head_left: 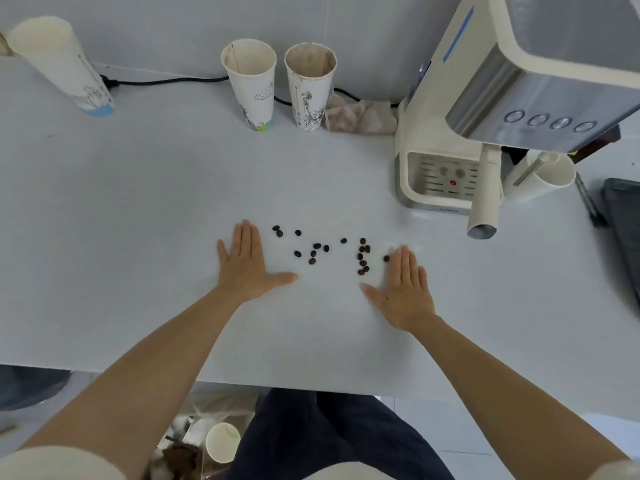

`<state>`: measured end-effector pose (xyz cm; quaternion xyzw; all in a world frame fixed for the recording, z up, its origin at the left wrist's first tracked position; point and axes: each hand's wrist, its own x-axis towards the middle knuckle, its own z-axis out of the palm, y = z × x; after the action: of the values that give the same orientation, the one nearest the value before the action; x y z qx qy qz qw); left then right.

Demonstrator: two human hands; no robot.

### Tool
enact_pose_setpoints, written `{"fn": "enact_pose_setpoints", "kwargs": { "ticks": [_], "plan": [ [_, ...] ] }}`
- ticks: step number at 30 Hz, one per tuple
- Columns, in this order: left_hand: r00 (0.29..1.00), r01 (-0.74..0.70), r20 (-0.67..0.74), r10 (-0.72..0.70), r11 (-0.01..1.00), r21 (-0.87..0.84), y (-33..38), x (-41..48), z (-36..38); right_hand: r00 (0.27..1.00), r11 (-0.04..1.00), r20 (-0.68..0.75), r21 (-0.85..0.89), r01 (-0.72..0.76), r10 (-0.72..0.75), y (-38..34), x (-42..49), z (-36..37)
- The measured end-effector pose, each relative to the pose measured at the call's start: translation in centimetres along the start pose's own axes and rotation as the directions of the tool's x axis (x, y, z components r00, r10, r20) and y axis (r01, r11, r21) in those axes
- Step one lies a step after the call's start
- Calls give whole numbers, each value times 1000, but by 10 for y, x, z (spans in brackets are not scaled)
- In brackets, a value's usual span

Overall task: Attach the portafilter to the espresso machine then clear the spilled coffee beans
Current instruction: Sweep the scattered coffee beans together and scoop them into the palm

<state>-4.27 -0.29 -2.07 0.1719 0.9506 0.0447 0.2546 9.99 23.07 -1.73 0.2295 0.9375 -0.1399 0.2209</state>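
Both hands lie flat and empty on the table, left hand and right hand bracketing the coffee beans. That scatter runs side to side between them, its thicker clump just beside the right fingertips.

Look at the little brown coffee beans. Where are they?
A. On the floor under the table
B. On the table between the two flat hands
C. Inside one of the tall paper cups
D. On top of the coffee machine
B. The coffee beans lie scattered on the white table, with the left hand flat on one side and the right hand flat on the other.
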Motion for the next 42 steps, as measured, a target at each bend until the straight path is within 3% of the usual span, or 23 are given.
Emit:
{"fn": "enact_pose_setpoints", "kwargs": {
  "ticks": [8,22,42],
  "plan": [
    [991,-132,23,130,984,119,19,19,-4,999,998,-35,-56,-35,33,-10,7,3],
    [899,-428,25,437,864,267,53,34,2,978,955,-24,-219,199,-209,-31,43,-11],
    [869,-458,-74,489,852,253,59,8,20,926,894,4,-258,366,-378,-57,36,2]
  ]
}}
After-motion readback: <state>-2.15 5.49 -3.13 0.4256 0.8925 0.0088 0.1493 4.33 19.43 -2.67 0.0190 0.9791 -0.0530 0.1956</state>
